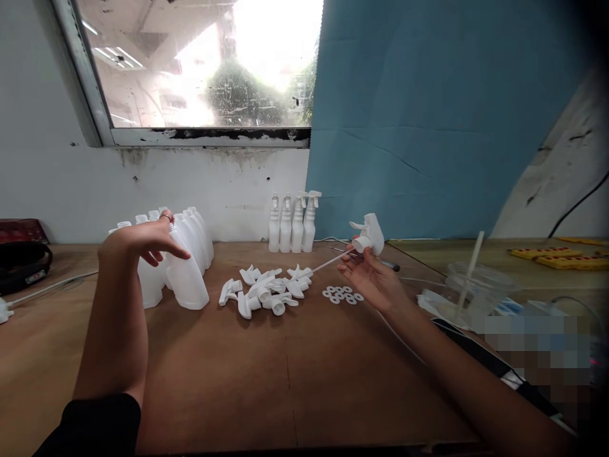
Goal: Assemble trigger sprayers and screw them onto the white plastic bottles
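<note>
My left hand (145, 240) reaches over a cluster of white empty bottles (188, 266) at the left, with its fingers curled on the neck of the nearest one. My right hand (368, 273) holds a white trigger sprayer head (368, 233) up above the table, its thin dip tube (328, 261) pointing left and down. Between the hands lies a pile of loose sprayer heads (266, 293). Several small white washers (341, 294) lie just left of my right hand.
Several finished spray bottles (292, 222) stand by the back wall. A clear plastic cup with a straw (469, 289) sits at the right, and yellow parts (547, 254) lie beyond it. A dark bag (21, 257) and a white cable (47, 289) are at the far left.
</note>
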The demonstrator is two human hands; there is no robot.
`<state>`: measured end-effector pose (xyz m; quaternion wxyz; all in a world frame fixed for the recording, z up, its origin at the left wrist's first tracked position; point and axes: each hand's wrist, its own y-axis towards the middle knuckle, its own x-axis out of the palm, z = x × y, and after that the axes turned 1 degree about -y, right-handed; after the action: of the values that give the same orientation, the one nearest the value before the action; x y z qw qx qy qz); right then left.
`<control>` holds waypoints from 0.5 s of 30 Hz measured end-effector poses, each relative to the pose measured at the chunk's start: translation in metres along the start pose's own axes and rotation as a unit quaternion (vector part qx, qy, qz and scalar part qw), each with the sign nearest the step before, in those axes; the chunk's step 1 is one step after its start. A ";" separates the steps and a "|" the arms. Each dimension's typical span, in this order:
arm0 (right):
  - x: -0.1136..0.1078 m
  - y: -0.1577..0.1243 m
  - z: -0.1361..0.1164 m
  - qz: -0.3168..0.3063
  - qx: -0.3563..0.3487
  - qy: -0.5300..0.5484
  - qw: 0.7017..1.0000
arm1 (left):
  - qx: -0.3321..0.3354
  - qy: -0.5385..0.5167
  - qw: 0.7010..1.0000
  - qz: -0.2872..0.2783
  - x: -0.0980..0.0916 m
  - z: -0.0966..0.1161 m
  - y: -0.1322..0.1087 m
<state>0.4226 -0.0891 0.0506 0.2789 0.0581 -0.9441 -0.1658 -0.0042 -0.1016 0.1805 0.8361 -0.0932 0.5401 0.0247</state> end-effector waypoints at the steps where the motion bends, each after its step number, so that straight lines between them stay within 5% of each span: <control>1: 0.000 0.000 0.000 0.003 -0.002 -0.010 1.000 | -0.025 0.007 1.000 0.004 0.001 -0.001 0.002; 8: -0.002 0.002 -0.002 0.007 -0.001 -0.009 1.000 | -0.106 0.013 0.993 0.041 0.012 0.000 0.014; 15: -0.020 0.008 -0.026 -0.014 -0.011 0.002 1.000 | -0.049 0.083 0.982 0.161 0.037 -0.011 0.002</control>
<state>0.4533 -0.0847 0.0644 0.2795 0.0685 -0.9406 -0.1800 0.0009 -0.1041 0.1421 0.7681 -0.0476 0.6133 0.1778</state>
